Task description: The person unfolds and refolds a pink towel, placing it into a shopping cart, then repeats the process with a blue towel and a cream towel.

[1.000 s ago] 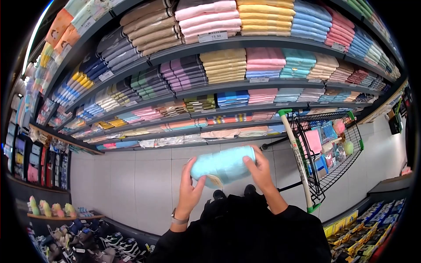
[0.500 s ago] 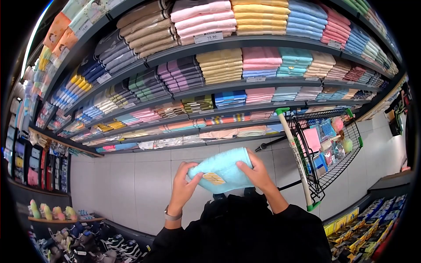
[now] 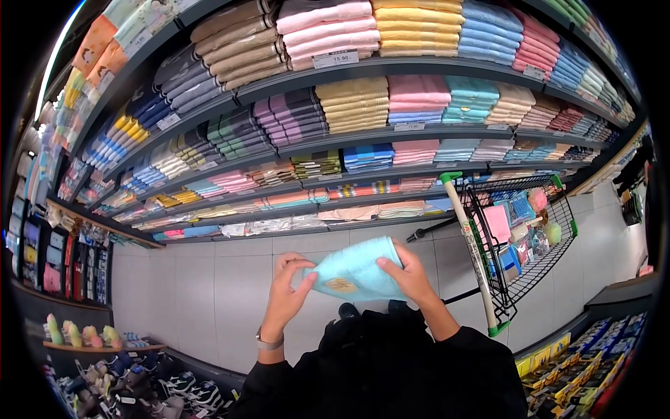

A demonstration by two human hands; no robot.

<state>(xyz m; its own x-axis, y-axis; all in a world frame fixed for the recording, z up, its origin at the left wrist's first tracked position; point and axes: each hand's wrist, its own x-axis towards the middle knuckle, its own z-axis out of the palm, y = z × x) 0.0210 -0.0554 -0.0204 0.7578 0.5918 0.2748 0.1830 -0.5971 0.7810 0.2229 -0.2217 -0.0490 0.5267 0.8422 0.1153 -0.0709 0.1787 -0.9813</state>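
Note:
A folded light-blue towel (image 3: 364,269) with a yellowish label (image 3: 340,285) is held in front of my body, above the floor. My right hand (image 3: 412,276) grips its right end, thumb on the upper face and fingers hidden behind. At the left corner my left hand (image 3: 289,283) pinches the towel's edge between thumb and curled fingers, and a watch (image 3: 269,342) sits on that wrist. The towel narrows toward the left hand and is wider at the right.
Shelves of folded towels (image 3: 349,105) rise ahead, with price tags on their edges. A shopping cart (image 3: 481,258) holding several goods stands to the right. Shoes (image 3: 195,394) are on display at lower left, and packaged goods (image 3: 586,363) at lower right. Pale tiles cover the floor (image 3: 188,286).
My left hand has shifted slightly left and now pinches the towel's corner. The towel's left end has drawn narrower and the label has tilted. My right hand has barely moved.

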